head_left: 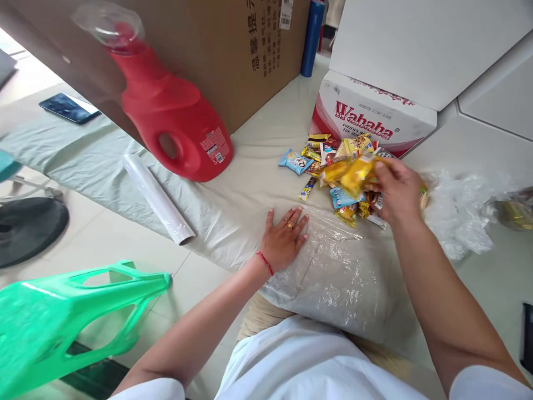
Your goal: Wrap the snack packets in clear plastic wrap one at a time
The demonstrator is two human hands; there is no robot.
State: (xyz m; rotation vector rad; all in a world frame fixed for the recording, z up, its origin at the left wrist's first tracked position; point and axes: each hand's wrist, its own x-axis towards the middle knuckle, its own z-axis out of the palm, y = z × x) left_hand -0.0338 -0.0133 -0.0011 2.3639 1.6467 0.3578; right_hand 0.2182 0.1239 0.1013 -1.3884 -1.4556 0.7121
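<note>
My left hand [285, 238] lies flat with fingers spread on a clear plastic bag [345, 272] that covers the table's near edge. My right hand [395, 191] is closed on yellow snack packets [352, 172], held just above a pile of small wrapped snacks [328, 166]. A blue packet [295, 161] lies at the left of the pile. The held packets are blurred by motion.
A red detergent jug [170, 119] stands in front of a big cardboard box [233, 50]. A Wahaha carton [366, 119] sits behind the snacks. A roll of film [158, 199], a phone [69, 107], crumpled plastic [462, 214] and a green stool [62, 316] are around.
</note>
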